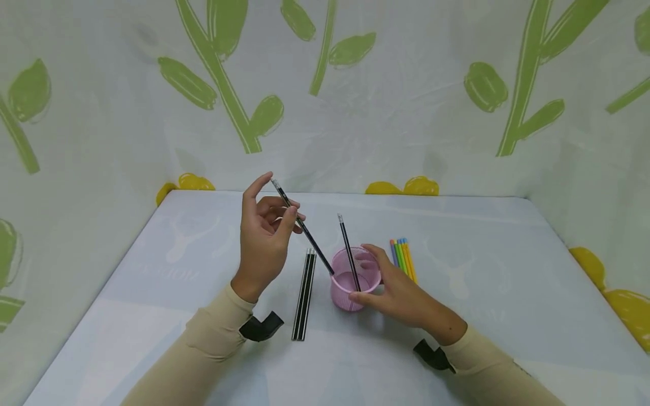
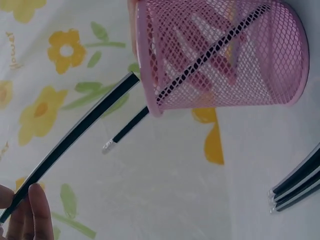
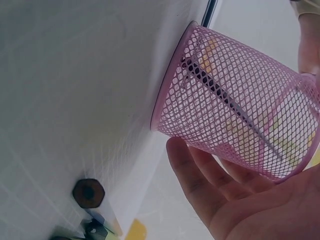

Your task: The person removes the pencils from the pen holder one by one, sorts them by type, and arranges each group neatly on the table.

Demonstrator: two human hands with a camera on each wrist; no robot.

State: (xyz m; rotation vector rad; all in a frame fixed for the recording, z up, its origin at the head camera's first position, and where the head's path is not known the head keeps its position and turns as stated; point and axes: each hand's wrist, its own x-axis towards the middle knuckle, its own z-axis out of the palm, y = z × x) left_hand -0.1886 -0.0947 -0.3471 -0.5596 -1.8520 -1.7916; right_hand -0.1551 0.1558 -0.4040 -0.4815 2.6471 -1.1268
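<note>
My left hand (image 1: pixel 264 239) pinches a black striped pencil (image 1: pixel 310 235) between thumb and fingers, one fingertip extended to its silvery upper end. The pencil slants down to the right, its lower end right at the rim of a pink mesh pencil cup (image 1: pixel 341 299). My right hand (image 1: pixel 401 293) grips that upright cup from the right, thumb at the near rim and fingers round the far side; in the right wrist view its fingers (image 3: pixel 192 172) lie along the mesh. Another black pencil (image 1: pixel 348 248) leans inside the cup and shows through the mesh wall (image 2: pixel 200 60) in the left wrist view.
Several black pencils (image 1: pixel 303 299) lie side by side on the table left of the cup. To its right, partly behind the right hand, lies a row of coloured pencils (image 1: pixel 403 256). A leaf-patterned cloth wall (image 1: pixel 406 113) rises behind the pale table (image 1: pixel 167 316).
</note>
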